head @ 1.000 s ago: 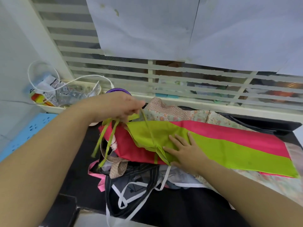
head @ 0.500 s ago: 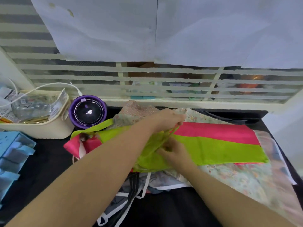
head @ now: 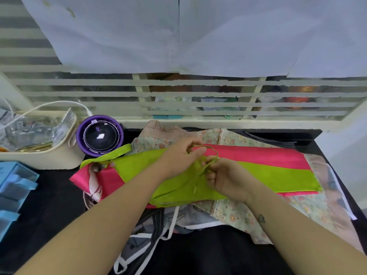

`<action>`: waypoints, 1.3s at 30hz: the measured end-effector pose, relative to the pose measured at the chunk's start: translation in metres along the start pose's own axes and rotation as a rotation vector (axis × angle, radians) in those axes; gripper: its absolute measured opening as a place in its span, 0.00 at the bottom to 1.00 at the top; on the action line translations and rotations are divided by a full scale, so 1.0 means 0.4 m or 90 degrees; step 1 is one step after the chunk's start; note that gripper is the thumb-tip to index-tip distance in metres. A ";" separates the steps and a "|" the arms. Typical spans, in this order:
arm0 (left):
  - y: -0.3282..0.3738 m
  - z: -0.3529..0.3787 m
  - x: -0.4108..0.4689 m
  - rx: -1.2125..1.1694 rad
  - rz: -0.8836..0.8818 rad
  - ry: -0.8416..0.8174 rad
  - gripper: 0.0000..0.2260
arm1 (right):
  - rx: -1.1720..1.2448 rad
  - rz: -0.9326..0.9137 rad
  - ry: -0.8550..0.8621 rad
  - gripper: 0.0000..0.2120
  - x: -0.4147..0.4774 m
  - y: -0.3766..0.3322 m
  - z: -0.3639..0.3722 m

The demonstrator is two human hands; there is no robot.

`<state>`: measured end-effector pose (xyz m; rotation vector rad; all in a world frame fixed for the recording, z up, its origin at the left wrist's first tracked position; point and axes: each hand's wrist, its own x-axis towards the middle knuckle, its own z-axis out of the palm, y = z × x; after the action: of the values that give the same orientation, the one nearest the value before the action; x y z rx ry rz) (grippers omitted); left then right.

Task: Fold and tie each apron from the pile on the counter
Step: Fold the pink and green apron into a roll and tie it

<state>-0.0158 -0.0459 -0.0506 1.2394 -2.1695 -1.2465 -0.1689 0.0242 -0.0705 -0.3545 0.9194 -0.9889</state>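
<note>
A folded green and pink apron [head: 278, 171] lies lengthwise on top of the pile of aprons [head: 238, 215] on the black counter [head: 49, 205]. Over its middle, my left hand [head: 182, 155] pinches a thin green apron string [head: 208, 148] that loops up between both hands. My right hand [head: 226, 177] grips the same string's other part just below and to the right. A broader green strap [head: 111, 155] trails off the apron's left end.
A purple round device [head: 100, 135] and a cream basket [head: 39, 155] of packets stand at the back left. Blue plastic drawers [head: 14, 187] sit at the left edge. A slatted window [head: 178, 100] backs the counter. White-trimmed dark aprons [head: 151, 231] hang over the front edge.
My left hand carried the green strings from the apron's left end to its middle. My right hand lifted off the flat cloth and took hold of the string. The camera panned right.
</note>
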 end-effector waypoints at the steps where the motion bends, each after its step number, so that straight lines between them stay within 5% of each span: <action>1: -0.011 -0.002 -0.011 0.001 -0.002 0.019 0.15 | 0.022 -0.009 -0.007 0.06 -0.001 -0.006 -0.003; 3: -0.030 -0.003 -0.038 0.002 -0.016 0.035 0.16 | 0.063 -0.025 0.028 0.12 0.000 -0.016 -0.009; 6: -0.054 0.016 -0.084 -0.024 -0.054 -0.009 0.30 | 0.095 -0.083 0.134 0.02 0.006 -0.027 -0.008; 9: -0.077 0.051 -0.109 0.095 -0.053 -0.084 0.38 | 0.065 -0.148 0.200 0.06 0.010 -0.020 -0.011; 16: -0.095 0.086 -0.091 0.225 -0.011 -0.046 0.15 | -0.133 -0.207 0.223 0.06 -0.013 -0.004 -0.013; 21: -0.107 0.081 -0.093 0.204 -0.012 -0.062 0.09 | -0.527 -0.379 0.489 0.05 -0.045 -0.008 -0.057; 22: -0.108 0.080 -0.093 0.201 -0.007 -0.061 0.09 | -0.629 -0.444 0.488 0.05 -0.060 0.002 -0.061; 24: -0.109 0.076 -0.094 0.203 0.004 -0.060 0.10 | -0.836 -0.476 0.323 0.04 -0.085 0.043 -0.056; 27: -0.108 0.072 -0.099 0.217 0.015 -0.071 0.10 | -1.090 -0.226 -0.017 0.06 -0.100 0.130 -0.060; 31: -0.115 0.072 -0.108 0.225 0.023 -0.086 0.11 | -1.381 -0.018 -0.062 0.19 -0.080 0.219 -0.105; 35: -0.119 0.069 -0.116 0.190 0.019 -0.085 0.09 | -1.410 -0.057 -0.057 0.10 -0.074 0.264 -0.108; 39: -0.111 0.060 -0.121 0.127 -0.013 -0.099 0.08 | -1.146 -0.140 -0.019 0.05 -0.094 0.228 -0.085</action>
<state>0.0186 -0.0038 -0.0948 1.2821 -2.4501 -1.1941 -0.1535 0.1087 -0.1297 -1.9730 1.5635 -0.0546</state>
